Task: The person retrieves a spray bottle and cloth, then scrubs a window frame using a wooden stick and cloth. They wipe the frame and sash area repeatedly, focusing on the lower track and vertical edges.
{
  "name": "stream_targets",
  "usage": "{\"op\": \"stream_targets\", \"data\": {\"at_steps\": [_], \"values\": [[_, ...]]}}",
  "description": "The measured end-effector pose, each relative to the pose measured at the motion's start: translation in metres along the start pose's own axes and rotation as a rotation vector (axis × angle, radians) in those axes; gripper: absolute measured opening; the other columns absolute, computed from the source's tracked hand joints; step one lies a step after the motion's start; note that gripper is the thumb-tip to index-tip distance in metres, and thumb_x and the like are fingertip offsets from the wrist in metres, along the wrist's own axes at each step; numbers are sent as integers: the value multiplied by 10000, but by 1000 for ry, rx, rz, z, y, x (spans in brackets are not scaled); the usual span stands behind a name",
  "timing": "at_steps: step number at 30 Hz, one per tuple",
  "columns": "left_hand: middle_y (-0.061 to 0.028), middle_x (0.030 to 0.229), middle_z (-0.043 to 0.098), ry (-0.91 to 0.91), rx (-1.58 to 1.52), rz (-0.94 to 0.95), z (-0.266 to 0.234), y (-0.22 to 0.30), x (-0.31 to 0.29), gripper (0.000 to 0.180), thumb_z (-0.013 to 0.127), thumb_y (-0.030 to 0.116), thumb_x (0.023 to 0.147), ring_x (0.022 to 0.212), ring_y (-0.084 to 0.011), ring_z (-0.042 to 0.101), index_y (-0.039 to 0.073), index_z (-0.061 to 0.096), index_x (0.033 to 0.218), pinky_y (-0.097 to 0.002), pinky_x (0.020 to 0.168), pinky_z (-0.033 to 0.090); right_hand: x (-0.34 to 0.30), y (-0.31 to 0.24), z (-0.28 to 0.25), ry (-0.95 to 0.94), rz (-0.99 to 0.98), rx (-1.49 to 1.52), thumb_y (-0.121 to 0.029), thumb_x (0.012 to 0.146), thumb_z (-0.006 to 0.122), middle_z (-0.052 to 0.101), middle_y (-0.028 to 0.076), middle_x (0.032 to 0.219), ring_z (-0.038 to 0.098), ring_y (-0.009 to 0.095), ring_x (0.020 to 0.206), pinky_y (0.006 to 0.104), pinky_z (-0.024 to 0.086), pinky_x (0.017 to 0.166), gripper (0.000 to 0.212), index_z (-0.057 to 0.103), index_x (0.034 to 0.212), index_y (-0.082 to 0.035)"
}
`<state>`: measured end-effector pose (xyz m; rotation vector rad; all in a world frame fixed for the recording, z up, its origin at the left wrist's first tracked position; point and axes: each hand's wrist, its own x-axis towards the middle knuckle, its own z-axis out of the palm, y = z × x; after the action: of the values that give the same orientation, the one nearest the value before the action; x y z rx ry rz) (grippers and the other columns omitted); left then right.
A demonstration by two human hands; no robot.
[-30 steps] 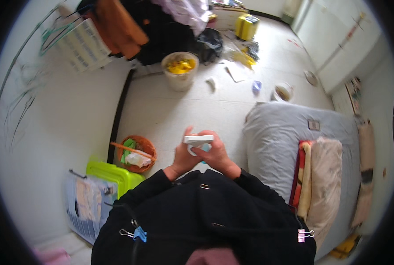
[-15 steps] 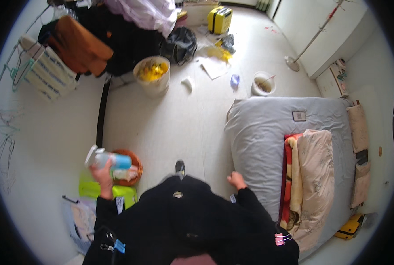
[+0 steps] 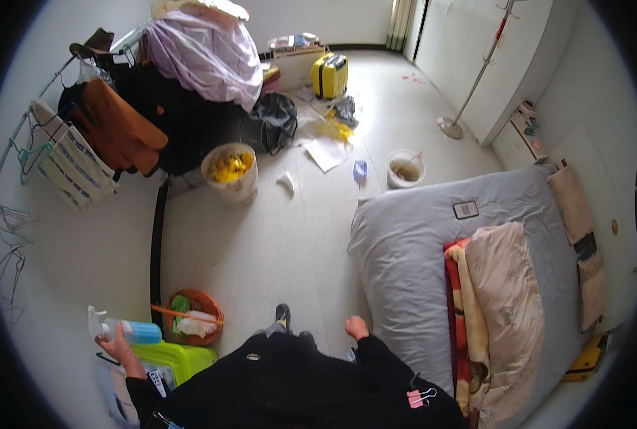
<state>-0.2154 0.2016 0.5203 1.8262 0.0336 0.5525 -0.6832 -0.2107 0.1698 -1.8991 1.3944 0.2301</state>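
My left hand (image 3: 123, 352) is wrapped round a spray bottle (image 3: 141, 332) with a white trigger head and blue liquid. The bottle lies tilted on its side in the air, its nozzle head towards the wall. Below it is a lime-green storage box (image 3: 182, 361), and just beyond stands an orange basket (image 3: 220, 330) with a white bundle and something green inside. My right hand (image 3: 357, 327) hangs beside the bed (image 3: 393, 243), curled into a fist with nothing showing in it.
A white bucket (image 3: 240, 194) of yellow things stands ahead left, below a clothes rack with garments (image 3: 118, 129). Near the bed's far corner is a second bucket (image 3: 406, 182). Papers (image 3: 327, 153), bags (image 3: 275, 121) and a yellow suitcase (image 3: 330, 76) lie farther off.
My left hand has carried the spray bottle leftwards, away from over the basket. The whole view has tilted up, showing more of the room's far end. My right hand stays by the bed.
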Motion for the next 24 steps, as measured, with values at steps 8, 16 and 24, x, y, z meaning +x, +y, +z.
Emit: {"op": "stream_targets", "data": {"at_steps": [8, 16, 24], "values": [[-87, 1198, 472, -85, 108, 98, 17, 3, -9, 706, 762, 11, 690, 1078, -219, 500, 59, 400, 1295, -340, 919, 443, -11, 49, 12, -132, 141, -16, -306, 829, 531, 632, 257, 1006, 606, 401, 970, 453, 485, 856, 358, 689, 898, 8], [-64, 1155, 504, -497, -284, -42, 104, 63, -98, 645, 735, -29, 727, 1017, -190, 553, 74, 425, 1283, -354, 900, 478, -38, -116, -73, 202, -391, 375, -313, 773, 703, 622, 192, 982, 607, 351, 877, 419, 493, 757, 399, 595, 1007, -9], [-73, 1074, 517, -907, -396, -63, 227, 125, -153, 495, 732, 31, 771, 932, -168, 584, 47, 438, 1169, -315, 827, 488, -42, -344, -143, 61, -1117, 218, -319, 657, 815, 515, 191, 1233, 475, 351, 1176, 432, 402, 972, 845, 384, 1346, -87]]}}
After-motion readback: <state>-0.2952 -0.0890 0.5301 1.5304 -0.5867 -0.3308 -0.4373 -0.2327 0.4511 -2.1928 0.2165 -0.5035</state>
